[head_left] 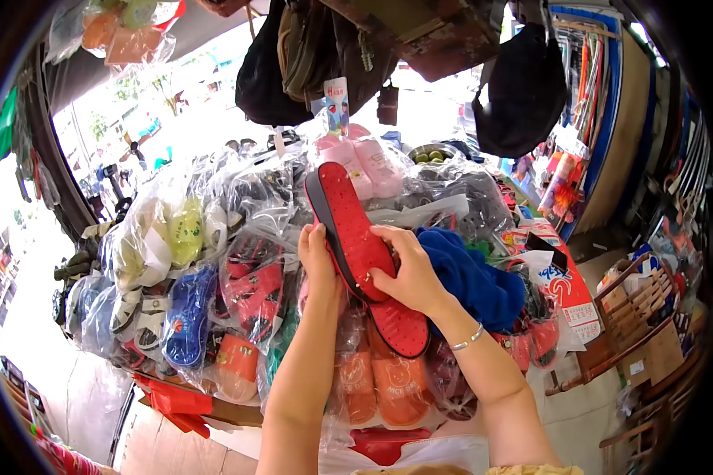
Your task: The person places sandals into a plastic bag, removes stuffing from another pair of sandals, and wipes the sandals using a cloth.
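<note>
Two red slippers with black soles, overlapping end to end, are held up over the pile in the middle of the view. The upper red slipper (342, 207) slants up to the left, its black side showing; the lower red slipper (402, 326) points down to the right. My left hand (318, 257) grips the left edge, fingers partly hidden behind it. From the right, my right hand (408, 269) holds the slippers with thumb and fingers on the red surface. A blue cloth (471, 281) lies just right of my right hand. Orange slippers (400, 388) in plastic lie below.
Plastic-wrapped footwear covers the stall, including blue slippers (188, 317) at left and pink slippers (360, 162) at the back. Dark bags (341, 55) and a black bag (524, 91) hang overhead. A wooden chair (638, 305) stands at right, beside a red-and-white box (566, 289).
</note>
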`<state>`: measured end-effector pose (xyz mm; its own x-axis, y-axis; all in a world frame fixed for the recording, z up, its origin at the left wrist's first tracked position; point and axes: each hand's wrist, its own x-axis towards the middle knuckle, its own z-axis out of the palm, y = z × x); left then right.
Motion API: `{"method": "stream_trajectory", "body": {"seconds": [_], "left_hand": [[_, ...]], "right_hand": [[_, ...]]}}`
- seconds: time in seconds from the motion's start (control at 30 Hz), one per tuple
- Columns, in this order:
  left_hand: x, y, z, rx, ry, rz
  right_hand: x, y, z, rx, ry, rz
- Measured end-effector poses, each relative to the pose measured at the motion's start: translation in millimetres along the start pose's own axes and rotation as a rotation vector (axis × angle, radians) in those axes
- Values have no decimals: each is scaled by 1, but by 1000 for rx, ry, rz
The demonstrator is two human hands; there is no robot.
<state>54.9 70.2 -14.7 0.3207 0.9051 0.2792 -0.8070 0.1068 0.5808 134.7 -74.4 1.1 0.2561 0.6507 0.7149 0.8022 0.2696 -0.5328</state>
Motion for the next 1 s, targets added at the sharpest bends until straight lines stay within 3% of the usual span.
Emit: {"method": "stream_trajectory", "body": {"seconds": [0.07, 0.13, 0.33, 0.73, 0.83, 1.0], "left_hand": [[7, -8, -11, 12, 27, -30], [5, -7, -14, 24, 62, -63], [4, -6, -22, -40, 58, -122], [1, -8, -23, -7, 47, -104], [0, -7, -20, -6, 40, -84], [-1, -8, -22, -57, 22, -43]], "right_hand": [[-1, 9, 5, 91, -66, 80], [-3, 7, 10, -58, 24, -79], [-5, 15, 17, -37, 50, -114], [-13, 9, 16, -222, 161, -261], [-13, 9, 15, -216, 215, -178], [-15, 10, 21, -256, 174, -270]]}}
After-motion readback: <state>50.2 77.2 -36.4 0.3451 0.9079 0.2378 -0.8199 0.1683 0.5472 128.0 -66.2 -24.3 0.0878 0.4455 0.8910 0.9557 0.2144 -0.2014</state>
